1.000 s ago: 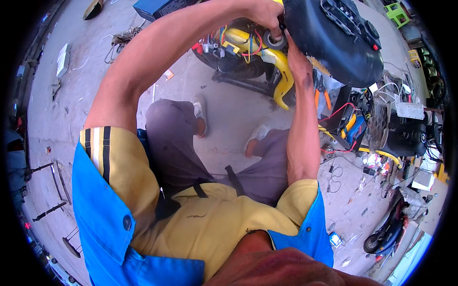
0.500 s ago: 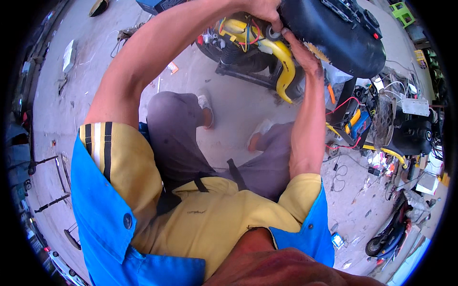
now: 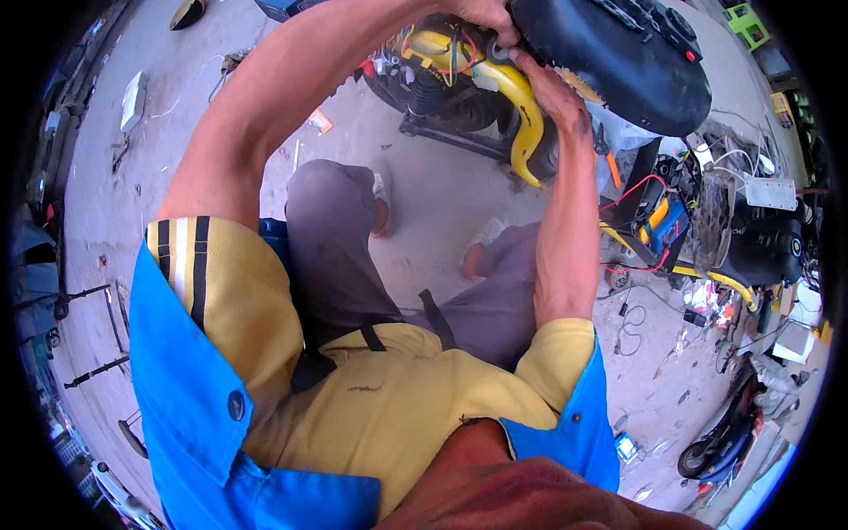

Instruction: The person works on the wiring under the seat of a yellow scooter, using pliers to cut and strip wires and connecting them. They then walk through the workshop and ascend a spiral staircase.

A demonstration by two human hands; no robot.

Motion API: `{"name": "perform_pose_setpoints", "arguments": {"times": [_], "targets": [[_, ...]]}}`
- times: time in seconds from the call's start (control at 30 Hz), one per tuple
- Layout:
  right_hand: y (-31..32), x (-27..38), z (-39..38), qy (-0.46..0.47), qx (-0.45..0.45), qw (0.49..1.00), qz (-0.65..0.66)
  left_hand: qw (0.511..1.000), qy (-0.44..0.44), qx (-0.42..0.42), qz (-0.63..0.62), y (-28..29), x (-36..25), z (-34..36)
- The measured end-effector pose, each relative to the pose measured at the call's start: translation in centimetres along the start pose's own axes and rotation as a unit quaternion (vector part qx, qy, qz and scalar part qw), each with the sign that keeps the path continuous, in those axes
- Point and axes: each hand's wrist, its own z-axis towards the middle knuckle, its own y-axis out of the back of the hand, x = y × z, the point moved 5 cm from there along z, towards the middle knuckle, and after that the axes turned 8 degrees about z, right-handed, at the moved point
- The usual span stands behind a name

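Black seat (image 3: 609,66), tipped up, could drop if unpropped — left hand (image 3: 493,16), right hand (image 3: 551,88) close together beside it, grip unclear.

blocked: black seat (image 3: 618,84), yellow tube (image 3: 528,132) | room: floor (image 3: 426,208) between shoes (image 3: 488,233)

Green stool (image 3: 747,27); white box (image 3: 133,101); motorbike (image 3: 720,437) lower right

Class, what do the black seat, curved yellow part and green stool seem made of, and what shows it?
Black seat: probably smooth plastic, from its soft shine; the ragged tan edge suggests foam. Curved yellow part: glossy highlights; painted metal or plastic, unclear. Green stool: likely moulded plastic, evenly coloured.
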Motion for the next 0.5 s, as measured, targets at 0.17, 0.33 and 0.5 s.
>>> {"name": "perform_pose_setpoints", "arguments": {"times": [0.17, 0.33, 0.5], "targets": [[0.3, -1.1, 0.8, 0.046, -0.086, 0.991, -0.095, 0.998, -0.022, 0.050, -0.042, 0.0, -1.1, -0.2], [-0.3, 1.1, 0.3, 0.001, -0.066, 0.989, -0.136, 0.975, -0.047, 0.144, -0.160, -0.3, -0.3, -0.8], [-0.7, -1.0, 1.1, 0.016, -0.081, 0.971, -0.224, 0.995, -0.096, 0.021, 0.015, 0.1, -1.8, -1.4]]}}
